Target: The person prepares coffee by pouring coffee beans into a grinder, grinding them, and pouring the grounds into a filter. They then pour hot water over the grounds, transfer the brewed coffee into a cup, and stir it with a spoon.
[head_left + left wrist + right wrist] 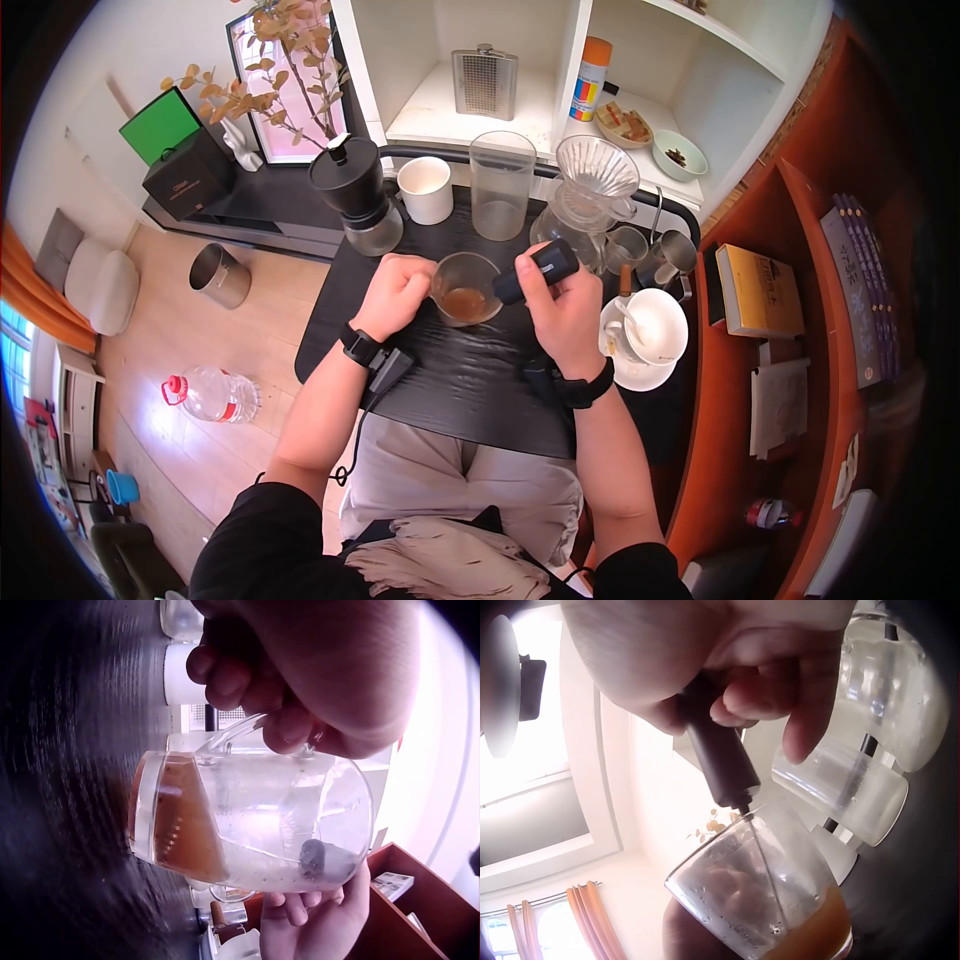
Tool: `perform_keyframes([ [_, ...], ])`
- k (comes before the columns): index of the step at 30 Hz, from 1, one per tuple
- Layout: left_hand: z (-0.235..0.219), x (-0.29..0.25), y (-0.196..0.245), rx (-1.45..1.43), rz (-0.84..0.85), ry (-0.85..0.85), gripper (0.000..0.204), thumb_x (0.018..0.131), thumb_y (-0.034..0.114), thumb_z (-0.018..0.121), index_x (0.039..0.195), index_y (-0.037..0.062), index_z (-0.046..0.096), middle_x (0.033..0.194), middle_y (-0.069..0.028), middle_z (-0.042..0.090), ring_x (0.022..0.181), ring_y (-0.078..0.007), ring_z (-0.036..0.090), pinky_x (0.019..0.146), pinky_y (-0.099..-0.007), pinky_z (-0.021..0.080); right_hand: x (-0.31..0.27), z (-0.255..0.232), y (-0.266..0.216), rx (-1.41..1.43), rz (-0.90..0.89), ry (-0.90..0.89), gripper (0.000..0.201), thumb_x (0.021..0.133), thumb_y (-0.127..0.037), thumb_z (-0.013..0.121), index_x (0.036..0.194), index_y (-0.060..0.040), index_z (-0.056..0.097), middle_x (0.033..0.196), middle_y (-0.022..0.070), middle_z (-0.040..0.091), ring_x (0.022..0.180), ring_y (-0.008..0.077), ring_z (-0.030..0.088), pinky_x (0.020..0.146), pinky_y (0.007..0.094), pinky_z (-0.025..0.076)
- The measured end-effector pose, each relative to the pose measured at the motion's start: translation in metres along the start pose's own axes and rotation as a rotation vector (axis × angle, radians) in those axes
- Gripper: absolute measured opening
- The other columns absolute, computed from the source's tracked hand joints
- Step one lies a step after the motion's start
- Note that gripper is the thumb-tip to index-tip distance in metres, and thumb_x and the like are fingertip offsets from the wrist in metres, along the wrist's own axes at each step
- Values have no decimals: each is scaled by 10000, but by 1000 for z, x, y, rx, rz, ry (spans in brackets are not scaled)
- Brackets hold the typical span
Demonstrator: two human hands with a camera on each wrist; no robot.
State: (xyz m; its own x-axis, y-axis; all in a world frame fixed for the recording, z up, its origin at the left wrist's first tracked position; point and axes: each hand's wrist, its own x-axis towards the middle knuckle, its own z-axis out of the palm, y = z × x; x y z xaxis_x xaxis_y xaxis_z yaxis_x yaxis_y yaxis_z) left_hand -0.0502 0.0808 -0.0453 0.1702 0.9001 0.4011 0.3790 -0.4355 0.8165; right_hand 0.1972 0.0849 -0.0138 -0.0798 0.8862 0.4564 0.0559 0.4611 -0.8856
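My left hand (393,297) grips the handle of a clear glass mug (262,802), fingers curled round it. The mug is tilted close over the black tabletop, and brown liquid (184,817) pools at its bottom. In my right hand (568,322) is a black handheld milk frother (721,761), held by its body above the mug's rim. Its thin metal wand (769,870) runs down inside the glass to the liquid. The whisk end is hidden by the brown liquid and droplets on the glass.
Behind the mug stand a black coffee grinder (350,190), a white cup (426,190), a tall clear glass (500,190) and a glass dripper (597,175). A white cup (660,325) with a spoon sits on a saucer (640,376) at right. Wooden shelves (735,400) border the table's right side.
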Motion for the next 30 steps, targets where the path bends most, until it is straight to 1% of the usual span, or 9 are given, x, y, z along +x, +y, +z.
perform_keyframes([
  [3,1,-1,0,-14,6,18,298,920,133,480,704,-57,559,599,-90,505,542,-169,465,543,-338,369,1,1,1,-4,9,47,193,992,-225,769,959,-39,726,668,-41,623,548,4,476,519,213,370],
  [7,-1,0,1,-2,12,0,298,926,124,472,705,-57,558,598,-91,497,542,-167,453,542,-344,367,0,-2,-2,-20,-22,-64,202,995,-219,765,948,-28,718,674,-30,646,561,4,518,529,203,403],
  [11,1,-1,-1,-10,4,2,309,941,120,467,706,-59,560,599,-96,499,543,-172,458,544,-345,373,2,-1,-2,44,13,25,208,988,-239,776,961,-39,725,664,-40,616,553,7,481,523,214,369],
  [13,1,-1,0,-11,-9,4,320,954,122,467,710,-61,562,602,-99,501,545,-172,466,546,-341,377,1,-3,-2,-20,-3,-78,219,990,-243,773,949,-34,722,669,-33,634,560,6,505,526,212,387],
  [17,0,-1,-3,-4,4,14,324,959,126,468,715,-63,569,603,-94,508,549,-166,471,548,-336,381,1,0,1,13,27,32,225,994,-248,769,945,-33,723,667,-34,633,555,11,499,527,216,388],
  [20,1,-1,0,-2,8,12,326,961,128,472,719,-63,576,606,-88,518,553,-160,476,549,-334,385,1,-3,-2,-4,4,-68,227,994,-241,769,932,-29,717,671,-29,648,558,11,513,528,219,403],
  [23,0,-1,-2,-12,-6,9,323,957,128,474,719,-63,578,608,-86,522,554,-159,475,549,-332,384,1,-1,3,-18,-8,17,211,991,-237,771,943,-38,719,664,-37,628,554,10,492,526,218,389],
  [28,0,-1,1,-11,-11,1,311,947,122,472,717,-62,574,610,-84,520,556,-158,469,549,-326,377,2,-4,-3,-32,-28,-87,220,993,-225,770,936,-29,688,671,-30,631,559,20,514,527,218,409],
  [30,0,-1,-3,-13,-9,-1,310,946,122,471,716,-61,572,611,-84,519,558,-157,469,549,-327,376,1,-2,0,-27,-10,-25,207,992,-224,771,952,-36,694,674,-36,614,558,18,495,530,213,396],
])
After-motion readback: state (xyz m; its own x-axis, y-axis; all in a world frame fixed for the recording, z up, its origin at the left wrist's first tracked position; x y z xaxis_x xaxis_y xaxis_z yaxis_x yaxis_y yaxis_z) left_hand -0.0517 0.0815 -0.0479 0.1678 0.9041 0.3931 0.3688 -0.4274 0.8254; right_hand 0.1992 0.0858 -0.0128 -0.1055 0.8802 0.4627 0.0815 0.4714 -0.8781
